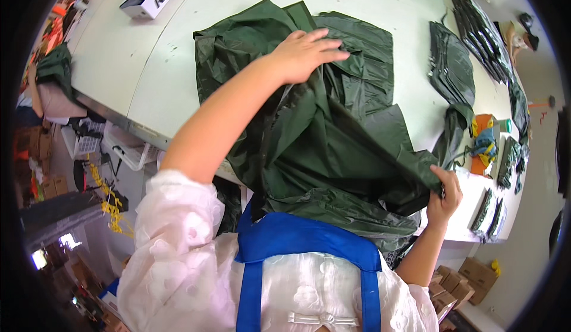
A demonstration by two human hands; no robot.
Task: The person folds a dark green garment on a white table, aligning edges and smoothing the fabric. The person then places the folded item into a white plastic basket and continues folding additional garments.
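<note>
A dark green garment [309,136] of thin, shiny fabric lies crumpled over the white table [160,52] and hangs over its near edge toward my lap. My left hand [306,55] rests on the upper part of it, slightly blurred, with fingers stretched out and apart. At the lower right, my right hand [446,195] pinches the garment's edge between thumb and fingers and holds it taut. A flatter section of green fabric [372,52] spreads beyond my left hand. Folds hide the garment's full shape.
A white box [143,5] stands at the far left. Stacked dark green folded pieces [452,64] and packed bundles [482,35] lie on the right, near an orange box [483,148] with cloths. Left of the table, another person's arm [37,91] and a white basket [83,139] show.
</note>
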